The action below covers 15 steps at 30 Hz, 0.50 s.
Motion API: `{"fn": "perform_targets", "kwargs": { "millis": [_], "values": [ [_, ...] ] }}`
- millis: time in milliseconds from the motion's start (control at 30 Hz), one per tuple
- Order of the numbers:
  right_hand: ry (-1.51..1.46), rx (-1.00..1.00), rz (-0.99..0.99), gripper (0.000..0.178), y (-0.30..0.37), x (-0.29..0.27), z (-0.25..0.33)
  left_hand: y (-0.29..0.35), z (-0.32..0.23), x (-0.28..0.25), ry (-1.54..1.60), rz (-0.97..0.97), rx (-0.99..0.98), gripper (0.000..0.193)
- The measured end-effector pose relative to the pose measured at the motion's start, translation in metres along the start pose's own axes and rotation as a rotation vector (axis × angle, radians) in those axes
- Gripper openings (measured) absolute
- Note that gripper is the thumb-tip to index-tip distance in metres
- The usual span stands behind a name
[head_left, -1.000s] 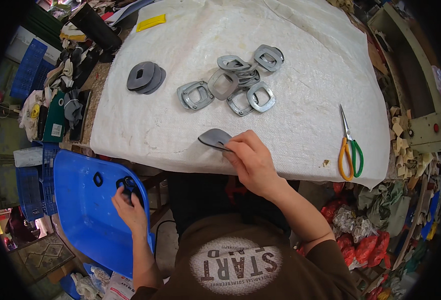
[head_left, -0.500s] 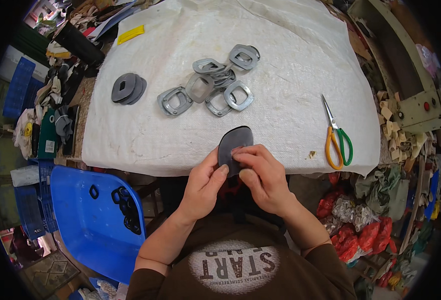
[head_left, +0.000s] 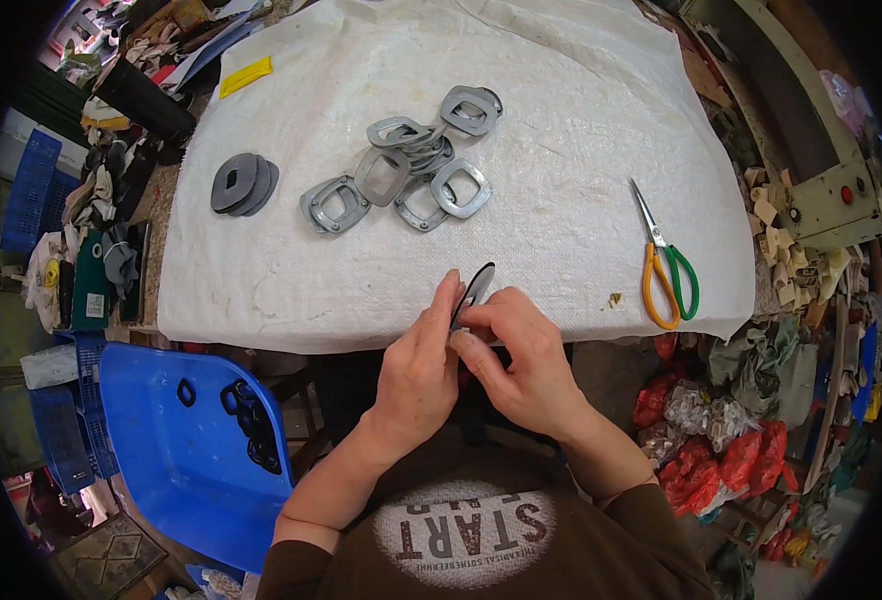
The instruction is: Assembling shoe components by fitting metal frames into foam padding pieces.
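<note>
At the table's near edge I hold a rounded dark grey pad (head_left: 478, 288), tilted so that it shows almost edge-on. My left hand (head_left: 423, 372) supports its left side with fingers nearly straight. The thumb and curled fingers of my right hand (head_left: 527, 362) pinch it from the right, hiding its lower part. Beyond the hands lies a loose heap of grey metal frames (head_left: 461, 188) with rounded square openings. To the left of that heap sits a small stack of dark grey pads (head_left: 245, 185), the top one with a rectangular hole in its middle.
Scissors (head_left: 661, 262) with one orange and one green handle lie at the right of the white sheet (head_left: 561, 180). A yellow strip (head_left: 246, 77) is at the far left. Lower left stands a blue tub (head_left: 161, 450) with black rings (head_left: 251, 425). Red bags (head_left: 706, 470) lie at lower right.
The pad has turned from facing me broadly to nearly edge-on. My left fingers have straightened along its side. The table's contents appear shifted slightly left in the view.
</note>
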State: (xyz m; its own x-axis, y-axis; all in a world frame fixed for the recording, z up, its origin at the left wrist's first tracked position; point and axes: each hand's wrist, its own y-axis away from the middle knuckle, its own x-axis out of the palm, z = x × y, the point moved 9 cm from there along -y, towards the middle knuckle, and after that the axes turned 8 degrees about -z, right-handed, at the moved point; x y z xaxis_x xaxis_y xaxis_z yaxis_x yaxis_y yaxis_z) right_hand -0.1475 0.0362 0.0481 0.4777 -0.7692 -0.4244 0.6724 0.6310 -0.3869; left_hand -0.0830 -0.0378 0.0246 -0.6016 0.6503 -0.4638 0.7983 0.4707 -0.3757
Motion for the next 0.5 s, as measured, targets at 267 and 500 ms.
{"fn": "perform_targets", "kwargs": {
  "millis": [267,500],
  "values": [
    [-0.180,0.239,0.086,0.007,0.006,0.007,-0.020,0.000,-0.010,0.002,-0.144,-0.068,0.188,0.054],
    [-0.224,0.309,0.139,0.008,0.009,0.008,-0.026,-0.001,-0.012,0.003,-0.185,-0.068,0.217,0.053]
  ]
}}
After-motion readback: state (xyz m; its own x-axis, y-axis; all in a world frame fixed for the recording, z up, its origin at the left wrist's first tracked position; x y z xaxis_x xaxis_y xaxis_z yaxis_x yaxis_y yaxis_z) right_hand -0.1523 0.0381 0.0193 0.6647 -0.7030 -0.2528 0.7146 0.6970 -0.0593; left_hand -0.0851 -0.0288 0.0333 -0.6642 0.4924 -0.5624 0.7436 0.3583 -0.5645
